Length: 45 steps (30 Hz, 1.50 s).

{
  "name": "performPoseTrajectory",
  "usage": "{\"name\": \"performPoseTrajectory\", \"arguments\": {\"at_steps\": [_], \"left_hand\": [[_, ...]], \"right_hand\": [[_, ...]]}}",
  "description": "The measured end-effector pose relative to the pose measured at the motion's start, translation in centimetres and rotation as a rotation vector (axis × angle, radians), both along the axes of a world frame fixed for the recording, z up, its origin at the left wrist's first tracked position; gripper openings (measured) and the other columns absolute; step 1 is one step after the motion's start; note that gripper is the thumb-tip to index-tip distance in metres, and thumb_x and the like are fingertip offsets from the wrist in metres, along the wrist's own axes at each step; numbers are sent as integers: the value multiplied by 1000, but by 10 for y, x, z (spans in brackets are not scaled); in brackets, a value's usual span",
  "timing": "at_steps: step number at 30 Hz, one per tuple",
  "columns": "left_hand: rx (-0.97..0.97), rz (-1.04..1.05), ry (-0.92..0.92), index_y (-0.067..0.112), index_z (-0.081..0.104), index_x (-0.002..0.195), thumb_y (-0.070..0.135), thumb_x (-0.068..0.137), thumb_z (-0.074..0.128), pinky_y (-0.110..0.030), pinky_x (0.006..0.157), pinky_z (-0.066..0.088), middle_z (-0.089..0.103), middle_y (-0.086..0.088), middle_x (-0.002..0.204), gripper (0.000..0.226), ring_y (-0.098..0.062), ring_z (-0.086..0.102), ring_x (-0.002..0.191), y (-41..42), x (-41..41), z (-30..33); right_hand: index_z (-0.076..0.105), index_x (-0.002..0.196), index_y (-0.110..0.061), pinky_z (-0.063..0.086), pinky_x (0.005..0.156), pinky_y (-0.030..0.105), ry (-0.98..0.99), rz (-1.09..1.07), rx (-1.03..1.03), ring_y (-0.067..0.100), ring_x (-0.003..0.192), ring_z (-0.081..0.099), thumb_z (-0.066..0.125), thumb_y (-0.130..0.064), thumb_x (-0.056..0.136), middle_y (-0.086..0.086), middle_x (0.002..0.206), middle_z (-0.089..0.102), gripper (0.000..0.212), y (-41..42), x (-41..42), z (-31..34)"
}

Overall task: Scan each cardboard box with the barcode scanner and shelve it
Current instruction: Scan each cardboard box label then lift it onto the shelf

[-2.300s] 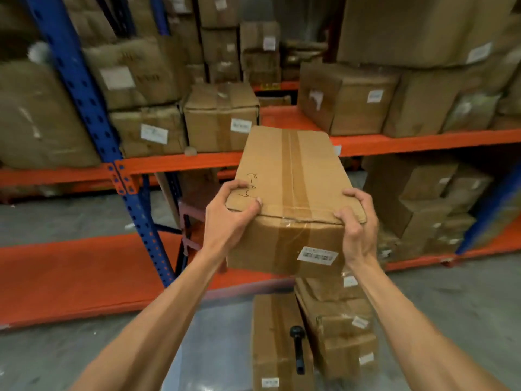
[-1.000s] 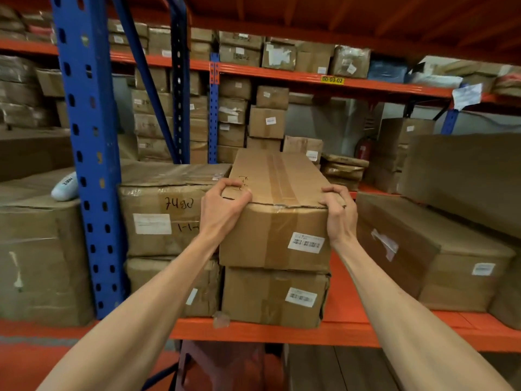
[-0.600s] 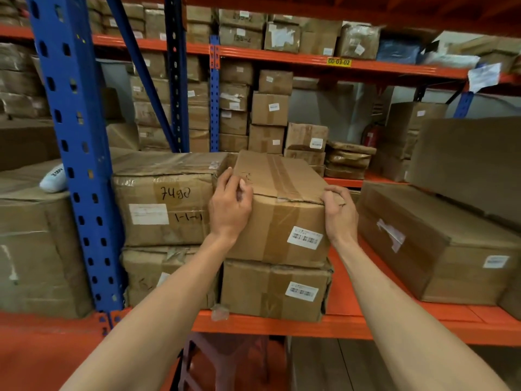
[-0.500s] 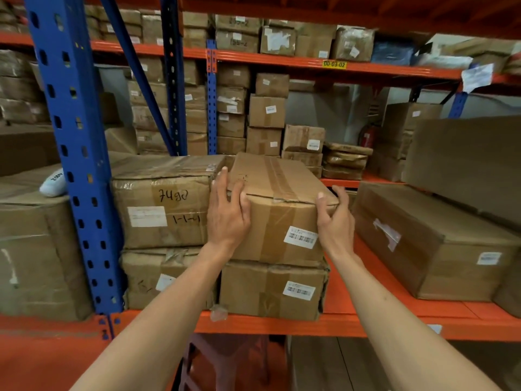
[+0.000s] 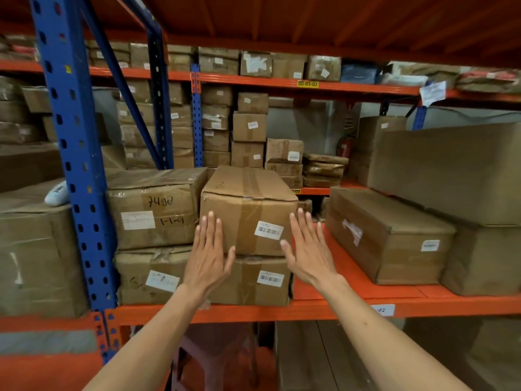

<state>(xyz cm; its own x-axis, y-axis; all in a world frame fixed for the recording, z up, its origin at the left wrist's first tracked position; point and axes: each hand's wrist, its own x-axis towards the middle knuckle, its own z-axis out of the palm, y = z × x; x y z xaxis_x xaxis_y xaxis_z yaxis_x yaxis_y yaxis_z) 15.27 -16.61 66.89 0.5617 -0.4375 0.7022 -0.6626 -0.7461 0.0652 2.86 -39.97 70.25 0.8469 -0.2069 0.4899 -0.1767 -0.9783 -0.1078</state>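
Both my hands, left hand [image 5: 207, 256] and right hand [image 5: 310, 251], show straight, spread fingers [image 5: 211, 225] before the cardboard box [image 5: 248, 210] at frame centre; contact unclear.

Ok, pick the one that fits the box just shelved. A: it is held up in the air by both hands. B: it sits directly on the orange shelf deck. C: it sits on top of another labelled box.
C: the cardboard box rests on a lower box that carries its own barcode label.
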Motion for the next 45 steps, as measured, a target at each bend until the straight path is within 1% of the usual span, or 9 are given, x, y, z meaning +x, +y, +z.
{"name": "performPoseTrajectory", "arguments": {"at_steps": [4, 7, 11, 17, 24, 26, 29, 34, 45], "left_hand": [[10, -31, 138, -6, 35, 150, 50, 98, 28, -42, 125, 15, 28, -25, 160, 77, -35, 24, 151, -4, -51, -31], [-46, -80, 323, -5, 53, 137, 54, 91, 33, -44, 109, 42, 54, -23, 140, 77, -38, 52, 131, -8, -106, -58], [-31, -88, 476, 2, 59, 121, 58, 82, 40, -42, 90, 51, 59, -13, 117, 71, -35, 59, 111, -15, -177, -93], [67, -80, 638, 4, 53, 131, 53, 87, 57, -45, 98, 49, 54, -12, 129, 66, -33, 55, 120, -27, -269, -156], [245, -31, 841, 1, 48, 139, 63, 83, 48, -44, 99, 47, 52, -15, 134, 84, -36, 55, 120, -23, -341, -235], [306, -26, 894, 1, 48, 138, 67, 79, 42, -44, 96, 47, 52, -15, 132, 89, -37, 54, 119, -19, -352, -255], [345, -41, 942, 1, 45, 141, 52, 90, 60, -44, 99, 45, 50, -16, 136, 74, -37, 52, 122, -12, -362, -287], [444, -55, 1030, 3, 41, 146, 49, 93, 58, -43, 105, 42, 45, -14, 147, 72, -35, 49, 129, -5, -368, -343], [743, -225, 1133, 5, 40, 147, 48, 98, 48, -38, 113, 34, 44, -12, 148, 65, -31, 45, 133, 36, -369, -542]], "right_hand": [[13, 168, -14, -3, 131, 36, 87, 59, 129, 19, 162, -4, 33, -53, 109, 5, 176, 3, 73, -6, -55, -14], [39, 160, -17, 24, 126, 37, 147, 22, 227, 24, 157, 29, 47, -56, 103, 9, 168, 35, 69, -16, -108, -38], [54, 149, -17, 45, 110, 41, 247, -32, 333, 32, 137, 54, 57, -61, 96, 11, 147, 60, 68, -31, -182, -78], [53, 148, -20, 44, 113, 45, 429, -60, 399, 29, 141, 50, 58, -67, 92, 7, 153, 53, 73, -44, -267, -151], [49, 150, -24, 44, 112, 43, 560, -130, 578, 32, 142, 48, 61, -70, 89, 9, 155, 50, 77, -38, -332, -234], [48, 151, -23, 43, 112, 44, 604, -145, 626, 33, 143, 46, 63, -66, 92, 11, 156, 48, 75, -34, -343, -251], [45, 154, -20, 42, 112, 42, 658, -173, 665, 33, 144, 45, 63, -64, 93, 13, 158, 46, 77, -28, -356, -279], [46, 152, -20, 47, 107, 44, 743, -220, 683, 33, 138, 51, 60, -65, 94, 11, 153, 52, 75, -9, -365, -339], [40, 152, -21, 47, 102, 41, 897, -404, 824, 38, 133, 54, 60, -57, 97, 15, 150, 51, 68, 58, -362, -546]]}}
